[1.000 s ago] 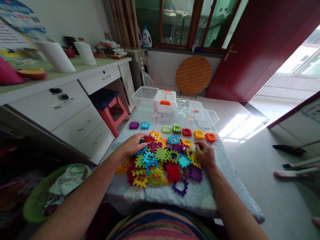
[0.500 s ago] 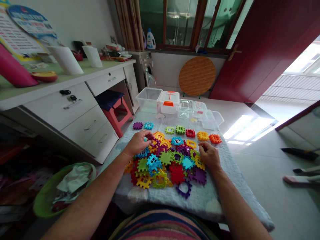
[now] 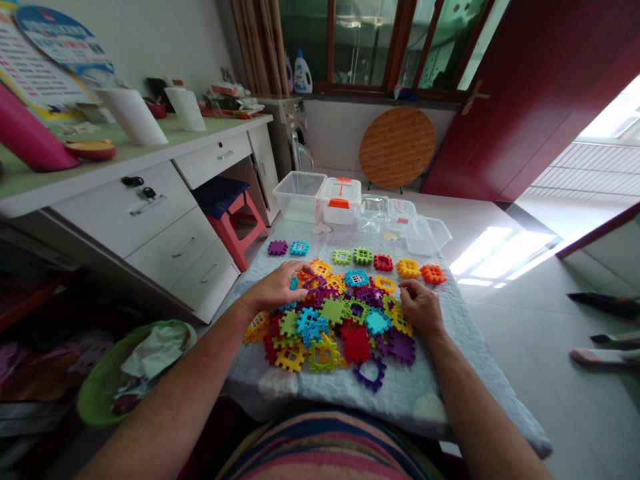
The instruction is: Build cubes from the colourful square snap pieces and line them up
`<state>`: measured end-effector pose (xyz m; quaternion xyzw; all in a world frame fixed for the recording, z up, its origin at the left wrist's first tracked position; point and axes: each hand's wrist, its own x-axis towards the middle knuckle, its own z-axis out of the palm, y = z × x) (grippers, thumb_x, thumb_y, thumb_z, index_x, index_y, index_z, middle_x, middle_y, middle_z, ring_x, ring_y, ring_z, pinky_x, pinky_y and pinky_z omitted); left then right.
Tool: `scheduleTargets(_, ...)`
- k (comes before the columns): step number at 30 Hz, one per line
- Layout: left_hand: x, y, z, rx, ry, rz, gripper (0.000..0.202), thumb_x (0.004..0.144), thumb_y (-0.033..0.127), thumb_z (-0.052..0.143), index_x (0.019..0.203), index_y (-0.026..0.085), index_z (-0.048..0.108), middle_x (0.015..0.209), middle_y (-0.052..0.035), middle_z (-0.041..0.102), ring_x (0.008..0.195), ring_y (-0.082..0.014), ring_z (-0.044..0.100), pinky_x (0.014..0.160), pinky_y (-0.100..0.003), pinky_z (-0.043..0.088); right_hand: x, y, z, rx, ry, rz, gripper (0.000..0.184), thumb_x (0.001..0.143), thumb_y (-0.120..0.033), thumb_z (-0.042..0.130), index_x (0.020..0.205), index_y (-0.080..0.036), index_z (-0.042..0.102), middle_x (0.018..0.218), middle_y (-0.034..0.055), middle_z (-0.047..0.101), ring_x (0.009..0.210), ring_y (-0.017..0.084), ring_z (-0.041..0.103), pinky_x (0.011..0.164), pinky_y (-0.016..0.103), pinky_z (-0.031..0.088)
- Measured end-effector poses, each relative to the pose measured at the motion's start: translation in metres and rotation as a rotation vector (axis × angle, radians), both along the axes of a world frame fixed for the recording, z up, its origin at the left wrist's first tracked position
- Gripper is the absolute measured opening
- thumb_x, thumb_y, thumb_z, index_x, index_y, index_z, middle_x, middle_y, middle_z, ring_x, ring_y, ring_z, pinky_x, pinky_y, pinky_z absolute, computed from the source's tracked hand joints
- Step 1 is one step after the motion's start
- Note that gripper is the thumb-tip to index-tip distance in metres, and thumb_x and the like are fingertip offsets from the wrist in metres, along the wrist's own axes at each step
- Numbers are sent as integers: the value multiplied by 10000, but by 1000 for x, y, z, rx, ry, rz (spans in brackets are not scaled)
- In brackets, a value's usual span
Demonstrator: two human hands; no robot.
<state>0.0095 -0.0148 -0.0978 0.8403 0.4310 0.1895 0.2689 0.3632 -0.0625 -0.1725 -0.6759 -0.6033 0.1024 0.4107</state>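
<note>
Bare left hand (image 3: pixel 275 288) and bare right hand (image 3: pixel 421 308) were held over a heap of multicoloured interlocking plastic waffle-block squares (image 3: pixel 333 311).

The heap was spread on a counter covered with pale blue quilted cloth (image 3: pixel 405 400). The left grip was wide, its fingers (image 3: pixel 295 268) arched over the heap's far side. The right grip was narrow, at the heap's right side, and whether a piece was held could not be told. A loose row of separate squares (image 3: pixel 363 256) was laid beyond, near a clear plastic box (image 3: pixel 299 197) and a white box with an orange latch (image 3: pixel 340 201).
</note>
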Motion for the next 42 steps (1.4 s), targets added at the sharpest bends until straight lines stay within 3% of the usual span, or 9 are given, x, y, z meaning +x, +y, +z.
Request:
scheduleTargets(5,14,6,-5,-15,123,114,437,725,466,701,1053,189,618,1048,-93,692,985,-269,644,877,-353,481,-1,0,0,7,6,2,252,748,-346,506,778,-179,692,512,-24,530,472,136,463,538,272,383)
scheduleTargets(9,27,6,-8,-43,197,139,412,699,456,717,1011,205,619,887,-49,697,820,-232,647,734,-304,482,-1,0,2,16,8,3,244,749,-345,510,771,-182,691,509,-26,524,471,133,458,532,267,383)
scheduleTargets(16,24,13,-6,87,216,167,531,683,307,702,1186,189,582,1200,-124,636,1116,-301,580,974,-389,427,0,-1,0,1,1,6,250,760,-345,509,777,-180,696,498,-35,494,471,132,448,535,267,376)
scheduleTargets(20,27,9,-1,93,267,47,530,741,315,656,1245,173,577,1284,-133,594,1237,-325,486,1066,-427,350,1,0,-1,2,4,2,256,757,-351,513,782,-178,700,495,-34,499,465,133,447,537,271,377)
scheduleTargets(24,38,5,-1,77,299,-90,434,751,320,658,1175,230,644,1335,-98,553,1274,-337,432,1094,-463,308,1,0,0,7,4,-2,253,754,-352,513,776,-180,698,500,-31,506,473,134,449,540,271,378)
scheduleTargets(28,45,7,-1,37,304,-133,378,725,313,683,1096,243,678,1319,-97,543,1266,-339,428,1088,-473,314,0,0,1,5,11,-4,248,752,-347,514,775,-183,698,494,-35,492,474,131,439,533,264,373)
scheduleTargets(35,46,9,10,-55,19,-125,105,731,290,662,782,205,630,960,-45,625,1006,-233,568,951,-365,429,0,0,1,7,29,2,241,755,-345,515,764,-184,695,495,-33,496,481,132,440,525,260,375)
scheduleTargets(39,41,9,15,-198,-188,-20,163,757,335,651,807,190,598,846,-9,622,785,-173,592,771,-312,474,0,0,0,6,43,-2,250,750,-364,519,760,-183,691,499,-29,504,478,134,437,527,267,373)
scheduleTargets(42,38,13,16,-26,-215,124,150,760,309,661,796,188,580,831,-12,619,771,-175,582,770,-323,463,1,0,0,6,37,1,252,751,-364,519,763,-182,692,508,-25,514,477,134,436,534,272,374)
